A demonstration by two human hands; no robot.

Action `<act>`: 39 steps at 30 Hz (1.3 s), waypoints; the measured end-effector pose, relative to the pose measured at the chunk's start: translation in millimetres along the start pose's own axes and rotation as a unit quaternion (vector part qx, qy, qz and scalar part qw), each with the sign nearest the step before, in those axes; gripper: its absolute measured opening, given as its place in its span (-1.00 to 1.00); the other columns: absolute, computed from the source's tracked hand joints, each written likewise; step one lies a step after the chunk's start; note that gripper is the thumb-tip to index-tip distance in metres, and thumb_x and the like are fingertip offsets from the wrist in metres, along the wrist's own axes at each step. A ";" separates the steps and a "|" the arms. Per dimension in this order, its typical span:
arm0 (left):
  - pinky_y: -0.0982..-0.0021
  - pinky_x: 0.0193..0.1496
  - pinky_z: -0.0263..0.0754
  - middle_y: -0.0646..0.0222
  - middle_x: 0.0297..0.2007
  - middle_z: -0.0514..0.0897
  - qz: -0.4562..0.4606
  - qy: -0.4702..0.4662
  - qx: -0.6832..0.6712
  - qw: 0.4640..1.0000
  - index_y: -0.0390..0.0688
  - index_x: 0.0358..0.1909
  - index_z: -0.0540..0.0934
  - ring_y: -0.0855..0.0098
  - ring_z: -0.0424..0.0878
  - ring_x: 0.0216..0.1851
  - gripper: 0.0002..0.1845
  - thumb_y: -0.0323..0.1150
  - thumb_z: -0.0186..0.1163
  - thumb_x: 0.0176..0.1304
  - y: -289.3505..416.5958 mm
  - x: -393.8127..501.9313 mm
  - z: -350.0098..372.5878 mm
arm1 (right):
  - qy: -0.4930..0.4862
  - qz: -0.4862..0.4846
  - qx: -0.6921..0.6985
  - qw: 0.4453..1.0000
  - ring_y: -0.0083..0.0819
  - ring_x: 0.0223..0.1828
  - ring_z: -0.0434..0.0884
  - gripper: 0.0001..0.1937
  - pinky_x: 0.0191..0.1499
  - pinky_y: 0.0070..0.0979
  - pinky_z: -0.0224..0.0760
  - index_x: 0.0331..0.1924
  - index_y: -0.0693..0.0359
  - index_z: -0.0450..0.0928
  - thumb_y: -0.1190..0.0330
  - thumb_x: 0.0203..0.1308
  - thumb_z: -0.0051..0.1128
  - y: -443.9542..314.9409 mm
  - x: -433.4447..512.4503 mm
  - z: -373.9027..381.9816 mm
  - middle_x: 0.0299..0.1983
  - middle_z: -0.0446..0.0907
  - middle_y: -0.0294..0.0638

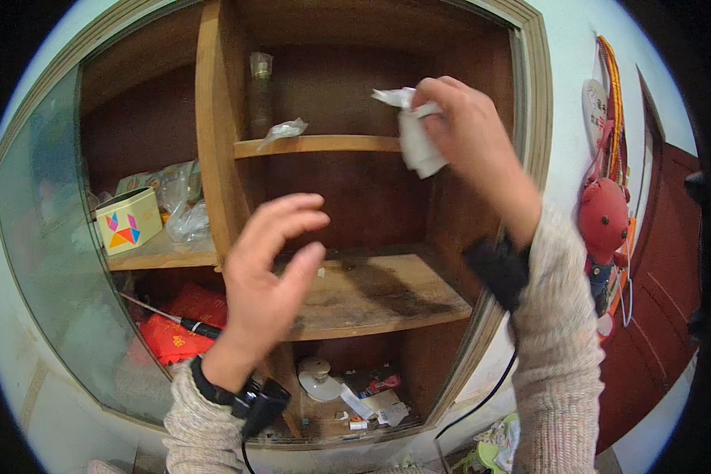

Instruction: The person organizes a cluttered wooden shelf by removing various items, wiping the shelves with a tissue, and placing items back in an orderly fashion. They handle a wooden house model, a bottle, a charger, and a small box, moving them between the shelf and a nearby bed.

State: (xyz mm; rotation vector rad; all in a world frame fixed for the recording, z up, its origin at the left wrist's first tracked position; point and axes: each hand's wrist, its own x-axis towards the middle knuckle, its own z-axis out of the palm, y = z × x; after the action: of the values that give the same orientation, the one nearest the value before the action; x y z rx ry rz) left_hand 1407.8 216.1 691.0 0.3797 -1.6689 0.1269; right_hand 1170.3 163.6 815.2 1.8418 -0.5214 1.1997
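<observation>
My right hand [465, 121] grips a crumpled white tissue [420, 145] in front of the upper right part of a wooden wall cabinet [218, 118]. The tissue hangs down past the right end of the upper shelf [326, 144]. Fingers apart and holding nothing, my left hand [269, 269] is raised before the middle of the cabinet. It covers part of the dusty lower shelf board [385, 290]. A crumpled piece of clear plastic [284, 130] lies at the upper shelf's front edge, near a clear bottle [261, 89].
A sliding glass door [41, 237] covers the left side. Behind the divider sit a yellow tin [129, 220] and plastic bags [186, 219]. Below are red cloth [183, 326], a white lid [320, 379] and scraps. A red stuffed toy [604, 213] hangs right.
</observation>
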 end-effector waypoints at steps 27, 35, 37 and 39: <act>0.28 -0.11 0.48 0.25 -0.22 0.55 -0.023 -0.212 0.190 0.958 -0.21 -0.30 0.58 0.21 0.55 -0.16 -0.79 -0.48 0.28 -0.05 -19.9 -106.9 -32.4 | -0.634 0.050 0.017 0.772 -0.08 -0.21 0.63 -0.77 -0.18 -0.24 0.50 -0.34 0.30 0.66 0.39 -0.13 0.15 14.7 -150.9 238.0 -0.25 0.63 0.04; 0.26 -0.05 0.46 0.22 -0.14 0.54 -0.038 -0.243 0.183 0.952 -0.21 -0.28 0.56 0.16 0.53 -0.10 -0.78 -0.48 0.26 -0.03 -36.6 -114.5 -20.7 | -0.481 0.054 0.243 0.841 -0.10 -0.27 0.62 -0.80 -0.18 -0.26 0.45 -0.33 0.19 0.66 0.38 -0.06 0.08 -51.7 -112.2 242.0 -0.30 0.63 0.00; 0.26 -0.03 0.46 0.22 -0.12 0.53 -0.046 -0.257 0.186 0.947 -0.20 -0.27 0.55 0.15 0.53 -0.09 -0.77 -0.49 0.26 -0.03 -38.5 -115.8 -18.8 | -0.512 0.155 0.321 0.781 -0.13 -0.22 0.61 -0.77 -0.14 -0.30 0.45 -0.30 0.12 0.68 0.42 -0.10 0.08 -51.0 -101.2 237.6 -0.25 0.63 -0.04; 0.26 -0.02 0.46 0.22 -0.11 0.54 -0.050 -0.254 0.170 0.951 -0.20 -0.28 0.55 0.15 0.53 -0.07 -0.78 -0.49 0.27 -0.04 -39.5 -117.7 -19.3 | -0.488 0.134 0.237 0.829 -0.16 -0.17 0.61 -0.71 -0.09 -0.34 0.44 -0.27 0.03 0.70 0.47 -0.14 0.09 -45.2 -92.8 242.2 -0.24 0.65 -0.10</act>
State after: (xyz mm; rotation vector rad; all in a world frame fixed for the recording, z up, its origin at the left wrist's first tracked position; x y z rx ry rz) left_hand 1449.1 205.3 572.8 0.8101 -2.1349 0.2598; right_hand 1289.1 -22.2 671.4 2.8624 -1.1413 0.4516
